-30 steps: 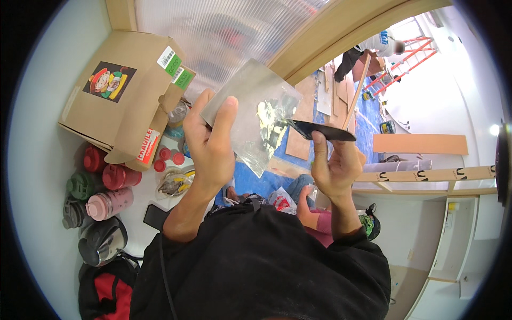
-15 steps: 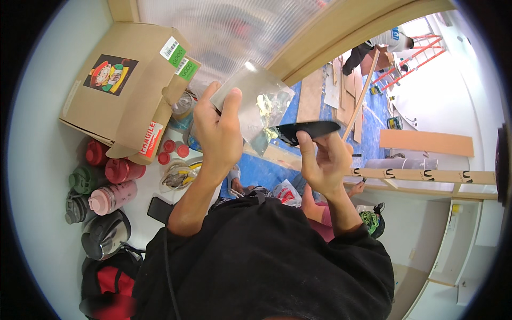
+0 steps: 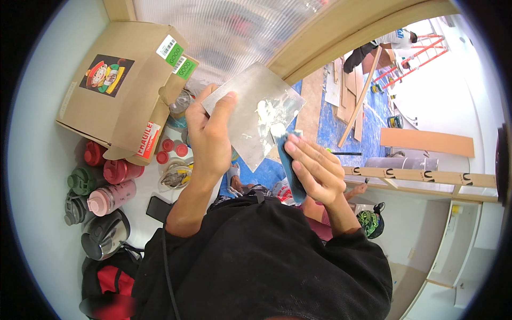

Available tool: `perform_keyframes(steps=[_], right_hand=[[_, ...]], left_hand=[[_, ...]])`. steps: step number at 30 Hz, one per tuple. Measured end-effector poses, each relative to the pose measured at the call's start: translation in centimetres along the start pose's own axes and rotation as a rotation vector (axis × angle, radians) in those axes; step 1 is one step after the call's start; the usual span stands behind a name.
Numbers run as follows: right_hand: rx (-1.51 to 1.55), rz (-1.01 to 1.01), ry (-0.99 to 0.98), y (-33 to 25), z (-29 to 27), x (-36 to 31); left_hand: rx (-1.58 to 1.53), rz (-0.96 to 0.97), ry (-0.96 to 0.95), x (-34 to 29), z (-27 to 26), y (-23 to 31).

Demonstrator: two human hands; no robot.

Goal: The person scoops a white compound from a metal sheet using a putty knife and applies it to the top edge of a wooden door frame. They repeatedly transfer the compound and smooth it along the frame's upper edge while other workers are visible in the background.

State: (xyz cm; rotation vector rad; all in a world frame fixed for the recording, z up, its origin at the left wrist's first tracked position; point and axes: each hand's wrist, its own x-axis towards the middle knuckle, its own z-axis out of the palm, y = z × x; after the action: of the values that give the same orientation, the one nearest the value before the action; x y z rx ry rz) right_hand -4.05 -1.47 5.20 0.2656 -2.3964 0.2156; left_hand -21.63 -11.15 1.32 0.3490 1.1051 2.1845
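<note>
My left hand (image 3: 209, 137) grips a flat, square metal plate (image 3: 245, 96) by its left side, thumb on top and fingers underneath. Cream-white paste (image 3: 265, 116) lies smeared over the plate's middle and right part. In my right hand (image 3: 320, 172) is a thin dark scraper (image 3: 290, 172), fingers laid along it and its long side running down toward my chest. The scraper's upper end is beside the plate's lower right edge, near a dab of paste; whether they touch I cannot tell.
At left a cardboard box (image 3: 136, 69) stands behind several bottles (image 3: 112, 197), red caps (image 3: 168, 145) and a phone (image 3: 158, 209). A wooden beam (image 3: 341, 34) crosses above. Beyond lie boards (image 3: 349, 85) on blue sheeting; one person is near an orange ladder (image 3: 426, 53), another crouches low right.
My right hand has turned the scraper from nearly level to steep, pulling it lower. The plate has shifted slightly right and tilted to show more of its face.
</note>
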Motion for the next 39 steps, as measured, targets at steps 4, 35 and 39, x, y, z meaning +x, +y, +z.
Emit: perform_keyframes(steps=[4,35,39], right_hand=[[0.200,0.182,0.259,-0.5,0.2,-0.6],[0.231,0.619,0.272,-2.0,-2.2,2.8],[0.182,0.536,0.187,-1.9,-1.9,3.2]], left_hand=[[0.069,0.076,0.011,0.2,-0.2,0.6],[-0.118,-0.022,0.062,-1.2,0.2,2.4],[0.067,0.137,-0.033,-1.3,-0.4,2.5]])
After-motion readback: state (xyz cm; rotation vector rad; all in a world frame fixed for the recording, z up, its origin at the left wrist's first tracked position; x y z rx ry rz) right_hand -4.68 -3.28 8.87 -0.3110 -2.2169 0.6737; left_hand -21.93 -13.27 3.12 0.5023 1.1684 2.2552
